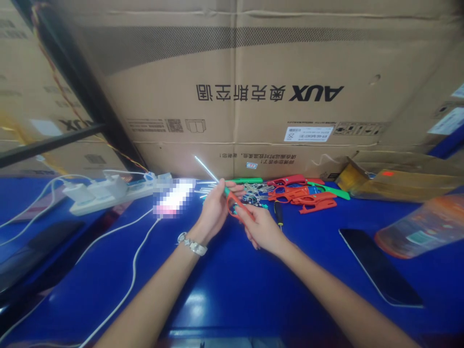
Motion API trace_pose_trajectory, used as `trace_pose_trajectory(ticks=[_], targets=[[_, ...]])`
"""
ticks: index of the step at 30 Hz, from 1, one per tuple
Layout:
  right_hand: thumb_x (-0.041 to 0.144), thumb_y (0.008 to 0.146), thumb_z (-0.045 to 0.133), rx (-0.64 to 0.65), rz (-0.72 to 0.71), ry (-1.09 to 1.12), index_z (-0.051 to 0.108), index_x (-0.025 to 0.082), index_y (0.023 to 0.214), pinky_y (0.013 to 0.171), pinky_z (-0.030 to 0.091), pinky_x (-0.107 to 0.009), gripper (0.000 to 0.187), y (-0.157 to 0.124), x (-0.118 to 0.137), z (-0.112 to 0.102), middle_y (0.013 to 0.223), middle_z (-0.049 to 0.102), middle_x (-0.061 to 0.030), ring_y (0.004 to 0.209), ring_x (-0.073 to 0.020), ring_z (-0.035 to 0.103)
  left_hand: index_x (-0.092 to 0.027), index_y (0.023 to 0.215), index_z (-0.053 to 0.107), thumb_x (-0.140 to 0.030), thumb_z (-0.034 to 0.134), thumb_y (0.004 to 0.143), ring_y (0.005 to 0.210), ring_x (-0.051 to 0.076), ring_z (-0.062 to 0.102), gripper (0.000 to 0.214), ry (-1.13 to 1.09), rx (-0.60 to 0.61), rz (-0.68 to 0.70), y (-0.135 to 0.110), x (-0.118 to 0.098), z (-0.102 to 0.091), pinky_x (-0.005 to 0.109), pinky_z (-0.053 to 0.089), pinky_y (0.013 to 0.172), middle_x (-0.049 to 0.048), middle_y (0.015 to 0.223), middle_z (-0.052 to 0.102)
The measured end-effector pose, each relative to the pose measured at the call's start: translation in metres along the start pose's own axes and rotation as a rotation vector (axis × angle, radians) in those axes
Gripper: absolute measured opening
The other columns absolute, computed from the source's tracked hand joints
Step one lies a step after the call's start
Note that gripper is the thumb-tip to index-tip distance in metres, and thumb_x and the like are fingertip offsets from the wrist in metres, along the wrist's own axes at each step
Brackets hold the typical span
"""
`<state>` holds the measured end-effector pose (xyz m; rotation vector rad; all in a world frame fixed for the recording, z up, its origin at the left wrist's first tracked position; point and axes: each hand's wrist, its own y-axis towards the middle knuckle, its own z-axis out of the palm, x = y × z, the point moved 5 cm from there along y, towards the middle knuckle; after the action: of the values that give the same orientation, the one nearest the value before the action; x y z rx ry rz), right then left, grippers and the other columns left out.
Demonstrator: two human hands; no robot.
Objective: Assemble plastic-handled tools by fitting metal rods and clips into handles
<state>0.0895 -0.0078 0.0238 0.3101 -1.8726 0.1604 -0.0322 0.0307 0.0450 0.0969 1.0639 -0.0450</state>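
Observation:
Between my hands is a long-nosed lighter (pixel 240 208) with an orange handle, a green collar and a thin metal rod pointing up and to the left. My right hand (pixel 264 227) is wrapped round the lower end of its handle. My left hand (pixel 213 210), with a watch at the wrist, holds it near the collar, some fingers stretched out behind it. Beyond my hands lies a pile of red and orange lighter handle shells (pixel 290 193), with a green shell (pixel 331 191) at its right. Small metal and clear parts (pixel 255 191) lie just behind my right hand.
A screwdriver (pixel 278 212) lies beside the shells. On the right are a dark phone (pixel 380 268) and a clear plastic jar (pixel 424 232) on its side. A power strip (pixel 119 193) with white cables is left, near a blurred lit screen (pixel 174 198). A cardboard wall (pixel 174 63) closes the back.

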Motion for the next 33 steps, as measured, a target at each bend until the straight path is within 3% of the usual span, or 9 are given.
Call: trace_pose_trajectory(ticks=[9, 12, 14, 17, 19, 21, 23, 29, 33], targets=[[0.059, 0.095, 0.044, -0.053, -0.026, -0.099, 0.059, 0.02, 0.083, 0.031, 0.035, -0.021, 0.043, -0.001, 0.001, -0.003, 0.045, 0.051, 0.007, 0.029, -0.0109, 0.048, -0.017, 0.088, 0.061, -0.064, 0.06, 0.084, 0.087, 0.024, 0.071, 0.048, 0.079, 0.056, 0.032, -0.008, 0.008, -0.003, 0.035, 0.053, 0.078, 0.0102, 0.089, 0.076], [0.056, 0.095, 0.047, -0.05, -0.074, -0.128, 0.067, 0.02, 0.099, 0.039, 0.042, -0.023, 0.042, -0.002, 0.0, -0.01, 0.055, 0.059, 0.0038, 0.039, -0.0126, 0.054, -0.015, 0.082, 0.067, -0.07, 0.049, 0.087, 0.075, 0.023, 0.07, 0.058, 0.318, 0.099, -0.019, -0.006, 0.003, -0.013, 0.034, 0.052, 0.073, 0.0098, 0.08, 0.075], [0.053, 0.097, 0.047, -0.077, -0.151, -0.215, 0.069, 0.021, 0.111, 0.056, 0.052, -0.028, 0.041, -0.005, 0.0, -0.02, 0.074, 0.07, -0.0021, 0.063, -0.0181, 0.067, -0.016, 0.069, 0.068, -0.069, 0.047, 0.089, 0.064, 0.02, 0.066, 0.061, 0.608, 0.07, -0.007, -0.006, -0.008, -0.024, 0.032, 0.051, 0.067, 0.0078, 0.069, 0.072], [0.049, 0.101, 0.04, -0.08, -0.239, -0.446, 0.061, 0.03, 0.134, 0.085, 0.053, -0.04, 0.043, -0.012, 0.0, -0.031, 0.112, 0.071, -0.0076, 0.106, -0.0269, 0.066, -0.018, 0.051, 0.061, -0.062, 0.052, 0.089, 0.044, 0.015, 0.051, 0.059, 1.034, -0.096, 0.159, -0.014, -0.036, -0.037, 0.029, 0.04, 0.052, 0.0016, 0.045, 0.056], [0.047, 0.102, 0.037, -0.022, -0.247, -0.61, 0.051, 0.034, 0.143, 0.087, 0.052, -0.042, 0.045, -0.017, -0.002, -0.032, 0.12, 0.067, -0.0084, 0.109, -0.028, 0.064, -0.02, 0.045, 0.051, -0.053, 0.05, 0.093, 0.041, 0.012, 0.041, 0.059, 1.088, -0.238, 0.427, -0.025, -0.058, -0.037, 0.028, 0.032, 0.049, -0.002, 0.039, 0.043], [0.047, 0.101, 0.039, 0.037, -0.253, -0.727, 0.049, 0.034, 0.143, 0.084, 0.052, -0.04, 0.045, -0.022, -0.001, -0.029, 0.121, 0.065, -0.0083, 0.106, -0.0269, 0.065, -0.02, 0.045, 0.045, -0.045, 0.048, 0.097, 0.043, 0.011, 0.038, 0.057, 1.049, -0.269, 0.629, -0.036, -0.07, -0.032, 0.028, 0.029, 0.05, -0.0026, 0.042, 0.04], [0.046, 0.101, 0.043, 0.061, -0.266, -0.783, 0.053, 0.03, 0.138, 0.083, 0.051, -0.038, 0.042, -0.024, 0.002, -0.025, 0.122, 0.064, -0.0082, 0.104, -0.0258, 0.065, -0.019, 0.046, 0.046, -0.04, 0.047, 0.097, 0.045, 0.011, 0.038, 0.055, 1.03, -0.213, 0.686, -0.038, -0.071, -0.028, 0.027, 0.03, 0.051, -0.0027, 0.043, 0.041], [0.041, 0.099, 0.049, 0.05, -0.325, -0.93, 0.06, 0.018, 0.111, 0.087, 0.046, -0.042, 0.028, -0.023, 0.007, -0.007, 0.11, 0.068, -0.0113, 0.102, -0.0276, 0.062, -0.018, 0.052, 0.054, -0.043, 0.049, 0.096, 0.045, 0.011, 0.042, 0.051, 1.148, -0.039, 0.504, -0.023, -0.053, -0.036, 0.026, 0.03, 0.05, -0.0028, 0.045, 0.046], [0.04, 0.098, 0.053, 0.066, -0.327, -0.998, 0.059, 0.017, 0.106, 0.086, 0.045, -0.042, 0.025, -0.014, 0.001, -0.001, 0.111, 0.065, -0.0125, 0.101, -0.028, 0.06, -0.018, 0.062, 0.062, -0.04, 0.06, 0.089, 0.056, 0.013, 0.052, 0.035, 1.225, 0.205, 0.412, -0.018, -0.033, -0.031, 0.025, 0.037, 0.056, -0.0009, 0.058, 0.06]])
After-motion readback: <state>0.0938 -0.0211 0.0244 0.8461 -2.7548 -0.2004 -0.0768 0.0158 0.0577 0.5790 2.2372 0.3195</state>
